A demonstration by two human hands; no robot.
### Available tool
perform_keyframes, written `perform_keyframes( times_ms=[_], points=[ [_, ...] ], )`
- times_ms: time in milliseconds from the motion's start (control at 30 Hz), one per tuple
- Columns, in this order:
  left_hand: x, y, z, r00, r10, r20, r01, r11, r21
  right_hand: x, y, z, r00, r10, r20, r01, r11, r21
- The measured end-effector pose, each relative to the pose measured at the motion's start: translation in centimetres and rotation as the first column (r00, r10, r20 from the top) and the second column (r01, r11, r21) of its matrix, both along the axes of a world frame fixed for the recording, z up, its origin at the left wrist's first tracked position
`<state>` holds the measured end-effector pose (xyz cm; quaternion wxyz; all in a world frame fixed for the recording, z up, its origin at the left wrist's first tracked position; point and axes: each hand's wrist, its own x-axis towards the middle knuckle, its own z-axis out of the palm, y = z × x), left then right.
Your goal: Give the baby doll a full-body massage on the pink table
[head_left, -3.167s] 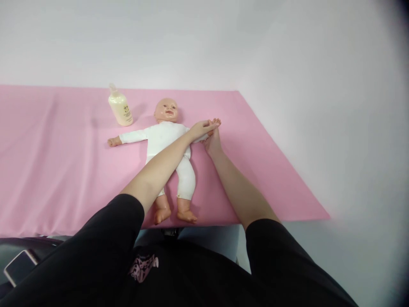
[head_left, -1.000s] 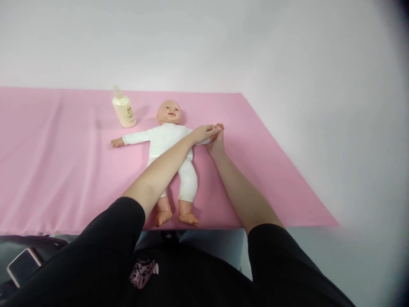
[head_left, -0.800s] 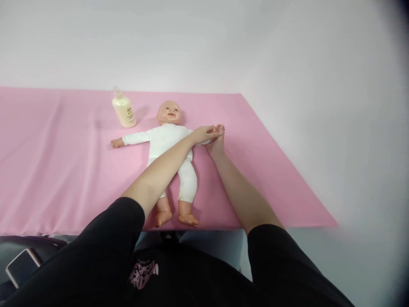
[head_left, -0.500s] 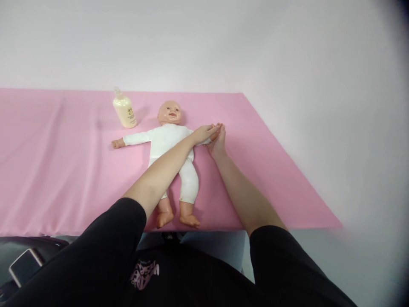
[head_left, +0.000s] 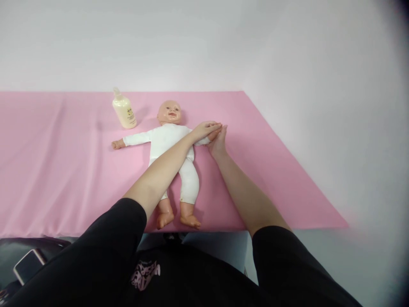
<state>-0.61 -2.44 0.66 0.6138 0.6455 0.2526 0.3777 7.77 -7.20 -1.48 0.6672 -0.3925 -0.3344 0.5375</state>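
Observation:
A baby doll (head_left: pixel 166 138) in a white suit lies face up on a pink cloth, its arms spread and its feet near the front edge. My left hand (head_left: pixel 204 130) reaches across its body and lies over the doll's arm and hand at the right, fingers stretched out. From the right, my right hand (head_left: pixel 218 143) cups the same doll hand (head_left: pixel 213 135) from beneath and the side. The fingertips of both my hands meet there. Part of the doll's hand is hidden between them.
A pump bottle of pale yellow liquid (head_left: pixel 125 111) stands left of the doll's head. The pink cloth (head_left: pixel 73 170) covers the table, with folds at the left. A phone-like device (head_left: pixel 30 266) lies on something dark at the lower left.
My left hand has shifted very slightly back along the doll's hand, which shows a little more. My right hand stays nearly in place.

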Motion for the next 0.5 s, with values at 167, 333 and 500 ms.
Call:
perform_keyframes(
  times_ms=[167, 333, 500],
  points=[
    [0.2, 0.6, -0.8, 0.998, 0.058, -0.028, -0.057, 0.998, 0.030, 0.1, 0.3, -0.7, 1.000, 0.013, 0.008, -0.012, 1.000, -0.027],
    [0.4, 1.4, -1.2, 0.999, 0.052, -0.015, -0.051, 0.997, 0.057, 0.0, 0.1, -1.2, 0.998, 0.019, 0.057, -0.018, 1.000, -0.012],
    [0.4, 2.2, -1.0, 0.998, 0.064, -0.006, -0.063, 0.991, 0.117, 0.0, -0.1, -1.0, 0.999, 0.035, 0.035, -0.036, 0.999, 0.034]
  ],
)
